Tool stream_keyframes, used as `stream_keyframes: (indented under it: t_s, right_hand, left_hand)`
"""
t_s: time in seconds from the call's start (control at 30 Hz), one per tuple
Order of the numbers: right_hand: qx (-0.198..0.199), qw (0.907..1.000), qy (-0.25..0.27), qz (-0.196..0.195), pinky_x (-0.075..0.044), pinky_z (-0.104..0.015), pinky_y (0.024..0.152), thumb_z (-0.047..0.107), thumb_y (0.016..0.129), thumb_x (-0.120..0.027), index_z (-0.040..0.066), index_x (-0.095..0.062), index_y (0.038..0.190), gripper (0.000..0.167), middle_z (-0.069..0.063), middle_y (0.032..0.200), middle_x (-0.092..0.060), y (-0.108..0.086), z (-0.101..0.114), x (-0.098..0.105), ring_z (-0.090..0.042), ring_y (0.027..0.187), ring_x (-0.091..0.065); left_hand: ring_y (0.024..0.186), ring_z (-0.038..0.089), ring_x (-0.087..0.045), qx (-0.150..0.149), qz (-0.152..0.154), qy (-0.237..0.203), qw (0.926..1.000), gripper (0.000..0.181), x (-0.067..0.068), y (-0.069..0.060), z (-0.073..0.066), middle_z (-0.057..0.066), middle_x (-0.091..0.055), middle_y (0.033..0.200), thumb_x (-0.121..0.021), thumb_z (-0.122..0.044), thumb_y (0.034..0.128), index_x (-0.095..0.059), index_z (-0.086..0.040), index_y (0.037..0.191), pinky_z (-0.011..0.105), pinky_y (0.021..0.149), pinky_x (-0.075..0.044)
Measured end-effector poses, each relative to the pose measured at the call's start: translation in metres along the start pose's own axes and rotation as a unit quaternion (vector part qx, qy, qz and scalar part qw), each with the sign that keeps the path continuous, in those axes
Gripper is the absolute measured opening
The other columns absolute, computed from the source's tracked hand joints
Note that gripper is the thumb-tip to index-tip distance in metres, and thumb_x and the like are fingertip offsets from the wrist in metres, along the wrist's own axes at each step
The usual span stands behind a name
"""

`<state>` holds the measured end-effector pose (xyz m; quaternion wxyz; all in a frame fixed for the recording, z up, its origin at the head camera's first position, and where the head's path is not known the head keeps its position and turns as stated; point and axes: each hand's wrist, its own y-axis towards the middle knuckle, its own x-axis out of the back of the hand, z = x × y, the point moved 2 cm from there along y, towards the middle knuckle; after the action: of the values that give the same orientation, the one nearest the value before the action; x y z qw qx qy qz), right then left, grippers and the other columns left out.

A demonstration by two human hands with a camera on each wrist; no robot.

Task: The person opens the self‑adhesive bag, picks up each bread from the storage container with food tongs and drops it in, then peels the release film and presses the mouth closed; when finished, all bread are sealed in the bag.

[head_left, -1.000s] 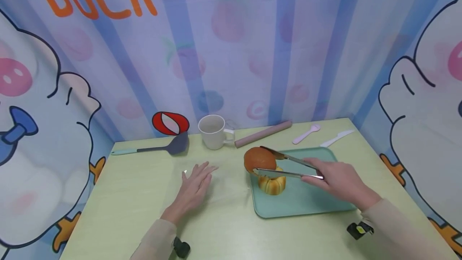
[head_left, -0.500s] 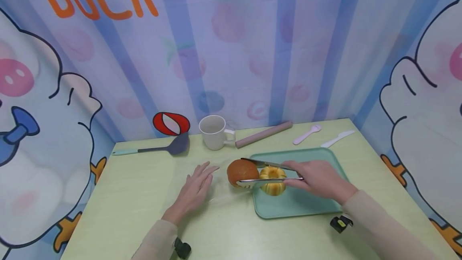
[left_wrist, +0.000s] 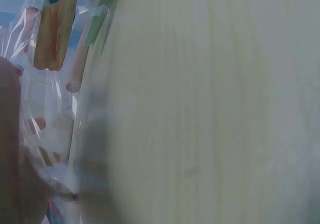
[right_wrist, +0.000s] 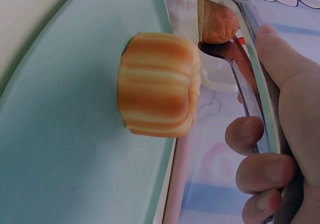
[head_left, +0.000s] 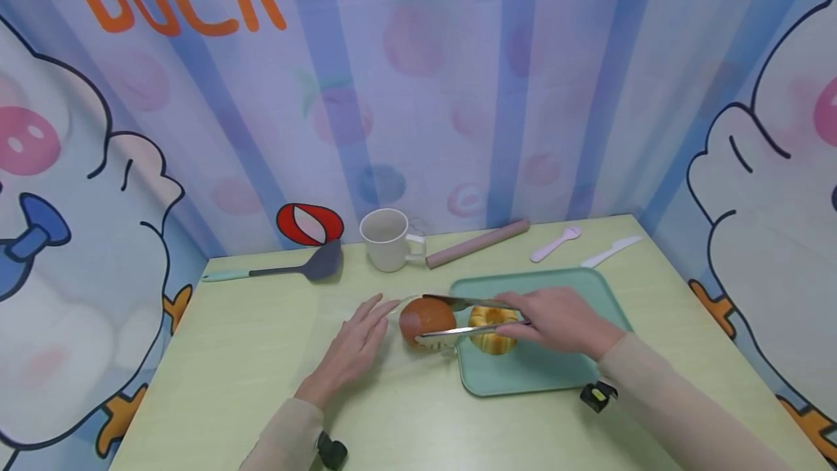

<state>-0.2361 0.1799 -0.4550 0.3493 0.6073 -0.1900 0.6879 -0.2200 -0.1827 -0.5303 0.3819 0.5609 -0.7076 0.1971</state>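
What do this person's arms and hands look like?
The left sleeve and right sleeve are long and plain beige. The left hand and right hand wear no gloves. Small black wrist cameras are worn too: the left camera looks rounded, the right camera boxy and yellow-marked.

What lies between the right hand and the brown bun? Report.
In the head view, metal tongs run from the right hand to the brown bun, over the ridged yellow bread.

fluted bun (head_left: 495, 342) partly behind tongs (head_left: 474, 329), left hand (left_wrist: 10, 139) cropped in its wrist view, clear bag (head_left: 391, 349) faint, extent uncertain
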Motion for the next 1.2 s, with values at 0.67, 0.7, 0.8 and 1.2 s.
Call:
stream_keyframes:
  t_s: [0.67, 0.7, 0.8, 1.2]
  right_hand:
    - [0.021, 0.9988, -0.038, 0.023, -0.038, -0.025, 0.044, 0.061, 0.099, -0.063, 0.020, -0.067, 0.137, 0.056, 0.013, 0.071, -0.062, 0.037, 0.031, -0.016, -0.001, 0.053, -0.046]
    - [0.020, 0.9988, -0.038, 0.023, -0.038, -0.025, 0.044, 0.062, 0.099, -0.062, 0.019, -0.066, 0.136, 0.056, 0.014, 0.069, -0.060, 0.038, 0.032, -0.017, -0.001, 0.053, -0.046]
    - [0.012, 0.9989, -0.036, 0.026, -0.039, -0.026, 0.046, 0.063, 0.100, -0.060, 0.020, -0.065, 0.137, 0.057, 0.016, 0.064, -0.052, 0.042, 0.034, -0.018, -0.002, 0.053, -0.046]
    - [0.024, 0.9985, -0.036, 0.034, -0.037, -0.026, 0.045, 0.063, 0.098, -0.063, 0.019, -0.063, 0.134, 0.057, 0.016, 0.064, -0.052, 0.051, 0.040, -0.028, -0.003, 0.053, -0.046]
  left_hand:
    - [0.154, 0.045, -0.032, -0.030, -0.023, 0.042, 0.9984, 0.042, -0.007, -0.001, -0.012, 0.011, -0.038, 0.167, -0.039, -0.033, 0.1146, -0.051, -0.039, 0.155, 0.080, 0.114, -0.024]
    - [0.154, 0.042, -0.034, -0.030, -0.024, 0.039, 0.9985, 0.042, -0.006, -0.001, -0.012, 0.010, -0.038, 0.167, -0.039, -0.033, 0.1147, -0.051, -0.040, 0.155, 0.077, 0.115, -0.028]
    - [0.152, 0.035, -0.039, -0.033, -0.027, 0.032, 0.9986, 0.042, -0.006, 0.000, -0.013, 0.011, -0.038, 0.167, -0.039, -0.033, 0.1149, -0.052, -0.040, 0.154, 0.069, 0.115, -0.037]
    - [0.153, 0.053, -0.030, -0.049, -0.056, 0.055, 0.9957, 0.038, -0.008, -0.003, -0.010, 0.014, -0.044, 0.162, -0.043, -0.028, 0.1132, -0.063, -0.028, 0.146, 0.081, 0.116, -0.019]
